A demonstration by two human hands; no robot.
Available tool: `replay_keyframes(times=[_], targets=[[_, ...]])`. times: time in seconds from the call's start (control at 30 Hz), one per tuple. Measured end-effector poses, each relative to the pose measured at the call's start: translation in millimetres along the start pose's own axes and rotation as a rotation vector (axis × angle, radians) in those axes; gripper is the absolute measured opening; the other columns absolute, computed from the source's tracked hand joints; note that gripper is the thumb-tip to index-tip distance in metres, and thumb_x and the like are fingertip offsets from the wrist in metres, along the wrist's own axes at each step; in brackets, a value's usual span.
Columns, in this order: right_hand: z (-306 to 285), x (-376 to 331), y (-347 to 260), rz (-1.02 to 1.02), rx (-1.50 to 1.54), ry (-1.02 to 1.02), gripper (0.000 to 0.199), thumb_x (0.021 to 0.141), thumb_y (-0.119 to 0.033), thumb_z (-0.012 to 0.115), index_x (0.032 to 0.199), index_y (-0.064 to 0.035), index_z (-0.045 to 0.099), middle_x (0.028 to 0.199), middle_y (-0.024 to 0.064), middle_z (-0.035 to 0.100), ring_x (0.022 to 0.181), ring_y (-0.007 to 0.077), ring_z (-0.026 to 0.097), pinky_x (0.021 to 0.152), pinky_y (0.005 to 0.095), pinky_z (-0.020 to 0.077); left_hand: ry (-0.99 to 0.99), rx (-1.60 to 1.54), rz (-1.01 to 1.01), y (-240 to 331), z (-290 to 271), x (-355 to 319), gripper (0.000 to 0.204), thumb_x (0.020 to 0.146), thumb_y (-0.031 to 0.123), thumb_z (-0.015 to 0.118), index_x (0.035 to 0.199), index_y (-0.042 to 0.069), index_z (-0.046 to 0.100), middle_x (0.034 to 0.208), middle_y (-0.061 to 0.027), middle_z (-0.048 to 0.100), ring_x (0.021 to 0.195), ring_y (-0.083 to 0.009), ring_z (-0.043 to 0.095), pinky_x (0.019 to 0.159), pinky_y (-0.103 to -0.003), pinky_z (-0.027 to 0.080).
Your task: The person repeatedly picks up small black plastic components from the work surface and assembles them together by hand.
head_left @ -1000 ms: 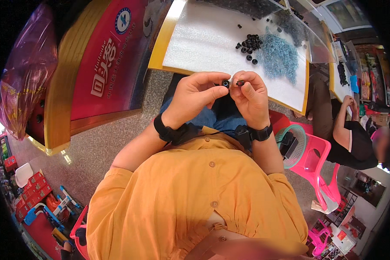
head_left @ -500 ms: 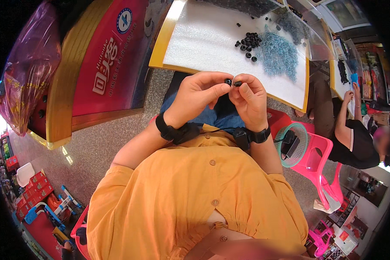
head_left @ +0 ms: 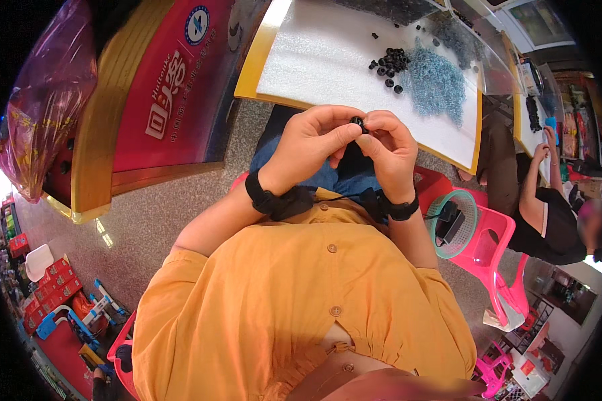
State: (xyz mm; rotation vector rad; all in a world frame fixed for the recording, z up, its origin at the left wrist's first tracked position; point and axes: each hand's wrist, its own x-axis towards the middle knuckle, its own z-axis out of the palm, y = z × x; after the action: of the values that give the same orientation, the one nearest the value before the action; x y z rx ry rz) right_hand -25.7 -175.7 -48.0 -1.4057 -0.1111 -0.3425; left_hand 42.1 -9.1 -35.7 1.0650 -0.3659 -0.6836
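Observation:
My left hand (head_left: 312,148) and my right hand (head_left: 391,152) meet above my lap, just below the table's near edge. Between their fingertips they pinch a small black ring-shaped part (head_left: 358,122). Both wrists carry black bands. On the white foam sheet (head_left: 328,57) of the yellow-edged table lies a pile of the same black parts (head_left: 389,64), and beside it a heap of small blue-grey rings (head_left: 437,83). Whether a ring is also held between my fingers is too small to tell.
A red and gold panel (head_left: 160,87) stands to my left, with a purple plastic bag (head_left: 37,120) beyond it. On my right a pink plastic chair (head_left: 495,254) carries a green basket (head_left: 456,224). Another person (head_left: 548,200) sits at the far right by the table.
Both hands stay together at the small black part; the fingers have shifted slightly around it. The person at the right has moved an arm a little.

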Motion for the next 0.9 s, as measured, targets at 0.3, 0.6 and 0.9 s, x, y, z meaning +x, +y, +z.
replay_keyframes(times=[0.3,0.6,0.9], targets=[[3.1,-1.6,-11.3,-0.060,-0.002,0.017,0.023,0.089,0.009,0.063,0.111,0.0035,0.058,0.112,0.0118,0.062,0.091,0.0129,0.062,0.084,0.0235,0.0501,0.034,-0.049,-0.011,2.6,4.4,-1.4,0.026,0.095,0.014,0.064,0.116,-0.001,0.064,0.088,-0.0021,0.066,0.060,-0.0049,0.054,0.050,-0.021,0.044],[-1.4,-3.4,-13.5,-0.189,-0.307,0.030,0.030,0.083,0.011,0.067,0.110,0.0007,0.060,0.103,0.0072,0.068,0.077,0.0058,0.058,0.067,0.0192,0.0470,0.056,-0.037,0.004,0.0,2.2,-0.2,0.026,0.093,0.012,0.067,0.115,-0.002,0.064,0.087,-0.0026,0.066,0.058,-0.0048,0.054,0.047,-0.021,0.043],[-2.3,0.9,-15.3,-0.262,-0.475,-0.019,0.027,0.079,0.005,0.072,0.104,-0.0022,0.065,0.099,0.0079,0.067,0.069,0.0085,0.056,0.062,0.0213,0.0460,0.036,-0.032,-0.039,3.1,1.2,-0.2,0.028,0.089,0.008,0.069,0.115,-0.002,0.064,0.081,-0.0006,0.063,0.058,-0.0048,0.054,0.046,-0.021,0.043]])
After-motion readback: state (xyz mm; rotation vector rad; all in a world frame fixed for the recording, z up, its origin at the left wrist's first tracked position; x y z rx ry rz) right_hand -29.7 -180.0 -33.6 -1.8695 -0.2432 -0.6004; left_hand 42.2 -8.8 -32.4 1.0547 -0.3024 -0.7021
